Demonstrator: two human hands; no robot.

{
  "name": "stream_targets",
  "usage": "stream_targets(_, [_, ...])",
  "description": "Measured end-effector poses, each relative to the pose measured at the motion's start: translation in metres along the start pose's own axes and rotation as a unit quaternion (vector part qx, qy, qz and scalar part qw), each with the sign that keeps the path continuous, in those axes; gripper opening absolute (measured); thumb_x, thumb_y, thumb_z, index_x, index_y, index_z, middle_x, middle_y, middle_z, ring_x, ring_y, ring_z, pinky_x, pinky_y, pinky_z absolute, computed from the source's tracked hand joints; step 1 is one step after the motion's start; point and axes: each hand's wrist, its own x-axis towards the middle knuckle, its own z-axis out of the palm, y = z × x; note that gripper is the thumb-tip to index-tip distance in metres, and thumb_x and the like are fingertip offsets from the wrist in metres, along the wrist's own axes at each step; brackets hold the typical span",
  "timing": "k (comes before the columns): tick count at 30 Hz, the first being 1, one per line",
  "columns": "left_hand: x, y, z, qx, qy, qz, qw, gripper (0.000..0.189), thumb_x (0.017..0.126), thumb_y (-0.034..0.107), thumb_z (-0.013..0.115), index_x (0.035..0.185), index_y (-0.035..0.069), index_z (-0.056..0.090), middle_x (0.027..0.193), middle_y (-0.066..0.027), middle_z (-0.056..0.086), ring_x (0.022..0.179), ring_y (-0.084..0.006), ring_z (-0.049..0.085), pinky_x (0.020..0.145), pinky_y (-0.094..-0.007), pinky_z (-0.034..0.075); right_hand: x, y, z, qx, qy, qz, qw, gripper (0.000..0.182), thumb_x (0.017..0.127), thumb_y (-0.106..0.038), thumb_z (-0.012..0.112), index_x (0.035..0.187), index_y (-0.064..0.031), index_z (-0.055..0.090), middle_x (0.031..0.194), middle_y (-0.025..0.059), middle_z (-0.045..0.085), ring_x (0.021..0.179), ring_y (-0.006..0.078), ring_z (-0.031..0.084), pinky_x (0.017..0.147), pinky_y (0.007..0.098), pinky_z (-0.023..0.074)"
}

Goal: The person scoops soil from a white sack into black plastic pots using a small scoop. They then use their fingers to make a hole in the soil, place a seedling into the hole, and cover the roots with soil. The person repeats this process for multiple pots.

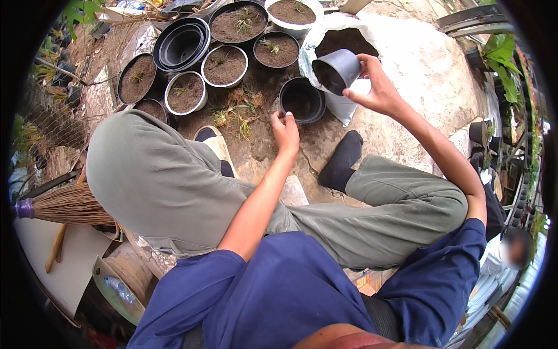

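My right hand [375, 87] holds a small black plastic pot [344, 67], tipped on its side with dark soil inside, at the mouth of a white sack of soil [307, 52]. My left hand [286, 133] is at the near rim of a black plant pot [321, 104] on the ground; its inside is dark, and how much soil it holds I cannot tell. Left of that pot lies a loose heap of small uprooted plants [237, 109]. Behind stand several pots filled with soil, among them a white pot [202, 102] and a black pot [277, 65], with small seedlings.
Nested black pots [163, 61] stand among the filled ones at the upper left. My feet, one in a dark sock [344, 159], flank the work spot. A stick broom [69, 205] lies at the left, beside wire mesh [56, 118]. Another person [501, 253] is at the far right.
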Motion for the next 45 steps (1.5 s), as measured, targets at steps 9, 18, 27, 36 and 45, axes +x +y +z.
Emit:
stream_targets(9, [0.007, -0.004, -0.008, 0.058, -0.037, -0.006, 0.998, 0.041, 0.103, 0.028, 0.054, 0.134, 0.003, 0.044, 0.103, -0.008, 0.061, 0.083, -0.0137, 0.061, 0.068, -0.0295, 0.051, 0.019, 0.009, -0.003, -0.115, 0.097, -0.106, 0.983, 0.09, 0.072, -0.042, 0.084, 0.136, -0.0007, 0.036, 0.116, 0.0189, 0.048, 0.098, 0.0309, 0.061, 0.086, 0.0413, 0.053])
stream_targets(18, [0.005, -0.003, 0.0, 0.023, 0.001, -0.012, 1.0, 0.036, 0.1, 0.021, 0.056, 0.129, 0.0, 0.048, 0.091, -0.0063, 0.059, 0.077, -0.0135, 0.056, 0.072, -0.0318, 0.048, 0.028, 0.075, -0.001, -0.175, 0.033, 0.133, 0.975, 0.091, 0.079, -0.047, 0.078, 0.143, 0.0027, 0.036, 0.13, 0.0324, 0.047, 0.114, 0.0412, 0.061, 0.095, 0.0448, 0.0519])
stream_targets(27, [0.0, 0.006, -0.002, 0.025, -0.026, -0.042, 0.998, 0.04, 0.103, 0.026, 0.054, 0.133, 0.003, 0.043, 0.101, -0.0055, 0.058, 0.08, -0.0127, 0.057, 0.067, -0.0299, 0.048, 0.05, 0.09, 0.012, -0.218, -0.092, 0.196, 0.952, 0.09, 0.079, -0.048, 0.074, 0.14, 0.0072, 0.038, 0.132, 0.0314, 0.05, 0.119, 0.0435, 0.058, 0.098, 0.0466, 0.0504])
stream_targets(36, [0.0, 0.003, 0.001, 0.0, -0.006, -0.026, 1.0, 0.039, 0.101, 0.021, 0.057, 0.132, 0.001, 0.045, 0.087, -0.004, 0.057, 0.066, -0.0098, 0.053, 0.057, -0.0269, 0.044, 0.064, 0.096, 0.037, 0.083, -0.173, 0.243, 0.951, 0.097, 0.076, -0.055, 0.074, 0.141, 0.0102, 0.041, 0.118, 0.0238, 0.061, 0.113, 0.0312, 0.062, 0.096, 0.037, 0.05])
stream_targets(45, [-0.004, 0.008, 0.001, -0.042, 0.026, -0.048, 0.998, 0.037, 0.1, 0.02, 0.057, 0.13, 0.001, 0.047, 0.093, -0.0068, 0.06, 0.076, -0.013, 0.055, 0.069, -0.03, 0.047, 0.045, 0.061, -0.009, 0.119, -0.029, 0.26, 0.958, 0.102, 0.079, -0.056, 0.074, 0.143, 0.0129, 0.034, 0.111, 0.0209, 0.059, 0.097, 0.023, 0.063, 0.08, 0.0347, 0.053])
